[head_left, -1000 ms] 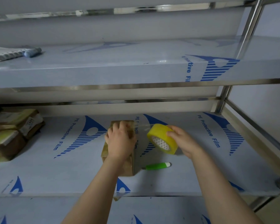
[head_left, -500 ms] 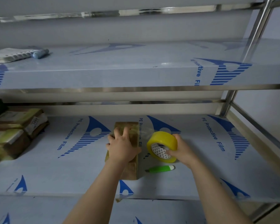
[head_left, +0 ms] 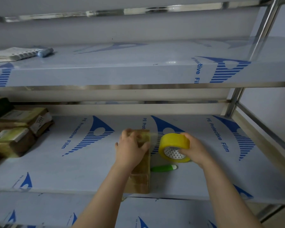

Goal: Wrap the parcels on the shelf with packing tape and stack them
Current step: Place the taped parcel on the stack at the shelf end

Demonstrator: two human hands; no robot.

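Note:
A brown cardboard parcel (head_left: 141,176) lies lengthwise in the middle of the lower shelf (head_left: 72,170). My left hand (head_left: 130,148) grips its far end, fingers over the top and thumb on the right side. Just to the right, my right hand (head_left: 194,148) holds a yellow roll of packing tape (head_left: 174,146), fingers hooked into its core. A clear strip of tape runs from the roll to the far end of the parcel. At the shelf's left end sits a stack of taped parcels (head_left: 15,129).
A green cutter (head_left: 163,168) lies on the shelf right of the parcel, below the roll. Papers and a blue marker (head_left: 44,52) rest on the upper shelf at the left. Steel uprights (head_left: 234,102) and a rail close the right side.
The roll has come down and closer to the parcel's right side, shortening the stretched strip. My left hand has slid toward the parcel's far end.

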